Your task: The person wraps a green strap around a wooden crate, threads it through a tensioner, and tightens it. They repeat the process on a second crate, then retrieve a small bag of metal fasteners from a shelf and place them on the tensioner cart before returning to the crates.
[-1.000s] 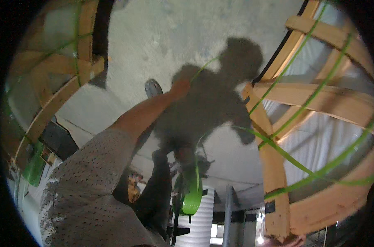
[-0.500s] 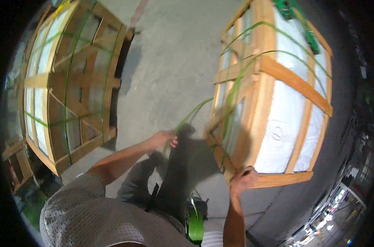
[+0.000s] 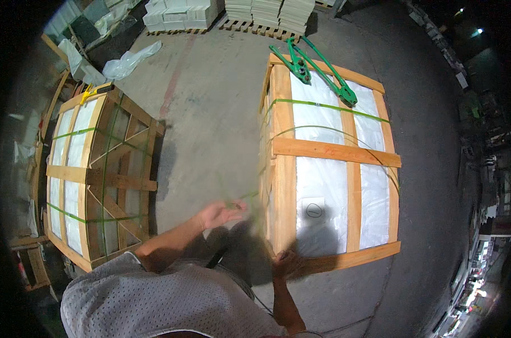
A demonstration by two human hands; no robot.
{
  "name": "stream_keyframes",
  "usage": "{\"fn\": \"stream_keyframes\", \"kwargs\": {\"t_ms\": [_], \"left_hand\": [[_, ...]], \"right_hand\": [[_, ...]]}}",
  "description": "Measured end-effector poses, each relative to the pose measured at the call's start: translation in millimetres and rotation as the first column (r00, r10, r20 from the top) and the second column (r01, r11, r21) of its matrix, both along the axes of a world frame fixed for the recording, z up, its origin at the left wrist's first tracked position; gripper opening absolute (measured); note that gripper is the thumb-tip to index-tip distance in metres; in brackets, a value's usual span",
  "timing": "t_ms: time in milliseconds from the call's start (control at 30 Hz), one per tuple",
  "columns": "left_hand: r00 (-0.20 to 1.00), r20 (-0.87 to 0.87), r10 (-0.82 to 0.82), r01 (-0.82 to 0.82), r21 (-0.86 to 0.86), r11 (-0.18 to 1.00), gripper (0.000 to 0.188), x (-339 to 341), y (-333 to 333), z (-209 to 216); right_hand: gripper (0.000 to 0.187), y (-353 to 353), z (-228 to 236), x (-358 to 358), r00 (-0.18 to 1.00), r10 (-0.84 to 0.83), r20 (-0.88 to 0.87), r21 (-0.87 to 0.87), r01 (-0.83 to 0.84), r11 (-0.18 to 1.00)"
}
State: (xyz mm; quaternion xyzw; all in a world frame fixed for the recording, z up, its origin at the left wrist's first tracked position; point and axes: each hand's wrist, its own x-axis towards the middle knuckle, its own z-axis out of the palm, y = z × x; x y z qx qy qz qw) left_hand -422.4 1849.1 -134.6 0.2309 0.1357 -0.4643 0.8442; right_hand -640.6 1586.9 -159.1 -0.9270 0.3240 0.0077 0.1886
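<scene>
A wooden crate [image 3: 292,180] with white-wrapped contents stands at my right. My left hand [image 3: 222,214] is turned palm up beside its left side, fingers partly curled about a thin green strap [image 3: 250,195] that runs to the crate and is smeared by motion. In shadow, my right hand [image 3: 286,265] grips the near left corner of the crate. One green strap [image 3: 334,109] lies flat over the top; another strap [image 3: 340,130] arches loosely above the middle board. Green long-handled strapping tools [image 3: 323,70] rest on the crate's far end.
A second strapped crate [image 3: 92,180] stands to the left, with a yellow-and-black tool [image 3: 92,93] on its far end. Concrete floor [image 3: 202,124] lies between the crates. Crumpled plastic sheeting [image 3: 131,61] and pallets of stacked white blocks [image 3: 179,14] are farther off.
My view has tilted up, bringing the far pallets in. One strap now lies flat across the crate's top. My left hand has turned palm up; my right stays at the crate's near corner.
</scene>
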Motion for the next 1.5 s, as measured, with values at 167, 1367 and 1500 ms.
{"fn": "stream_keyframes", "kwargs": {"t_ms": [167, 1367, 1500], "left_hand": [[0.997, -0.072, 0.015, -0.018, -0.033, 0.999, 0.046, 30.2, -8.7, 0.7], [-0.001, 0.777, -0.63, 0.535, 0.532, 0.656, 0.041, 131.0, -160.3, -5.0], [0.104, 0.652, -0.751, 0.593, 0.565, 0.573, 0.035, 102.6, -176.0, 34.1]], "right_hand": [[0.028, -1.7, 13.7, 24.8, 0.998, -0.005, -0.059, 0.066, 0.009, 0.998], [0.034, 135.1, 155.1, 211.6, 0.608, -0.739, 0.291, 0.878, 0.138, 0.458], [0.038, 126.2, 133.2, 176.5, 0.621, -0.778, 0.094, 0.901, 0.279, 0.331]]}}
